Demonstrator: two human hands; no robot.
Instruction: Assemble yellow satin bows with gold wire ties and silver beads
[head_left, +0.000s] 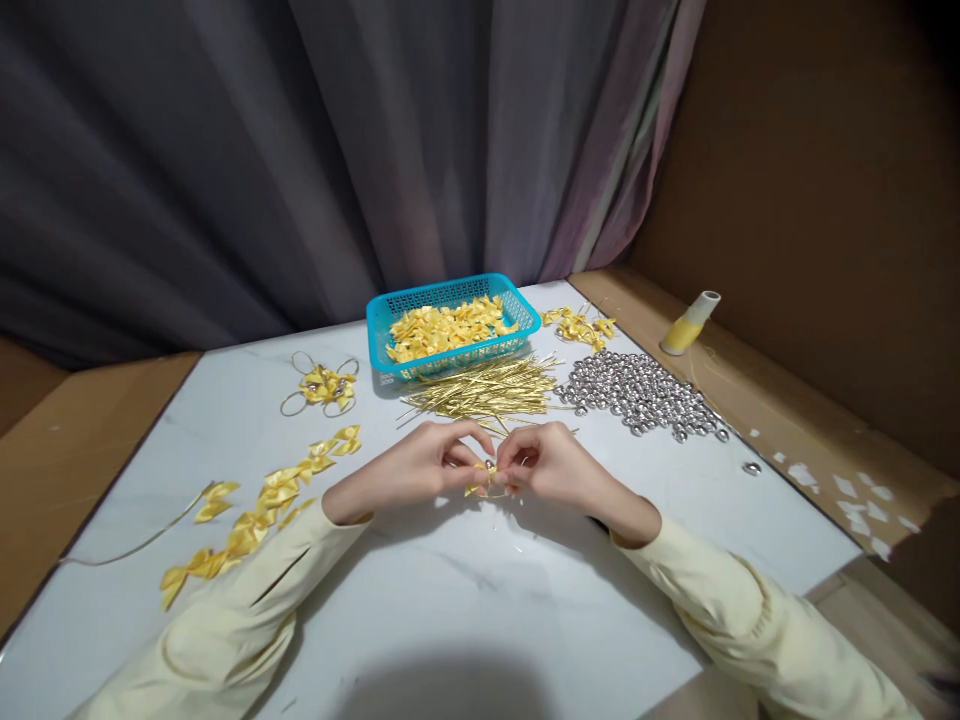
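Observation:
My left hand (pixel 420 465) and my right hand (pixel 551 463) meet over the middle of the white table (pixel 465 600). Both pinch a small yellow ribbon bow (pixel 484 483) between their fingertips, with a tiny silver bead at its centre. The fingers of both hands are curled closed round the bow. Just beyond the hands lies a heap of gold wire ties (pixel 487 390). A pile of silver beads (pixel 637 392) lies to the right of the ties.
A blue basket (pixel 452 292) of yellow bows stands at the back. A string of bows (pixel 262 505) runs along the left, finished bows (pixel 326 385) behind it. More bows (pixel 579 326) and a yellow thread spool (pixel 690 325) sit back right. White scraps (pixel 855 490) litter the cardboard.

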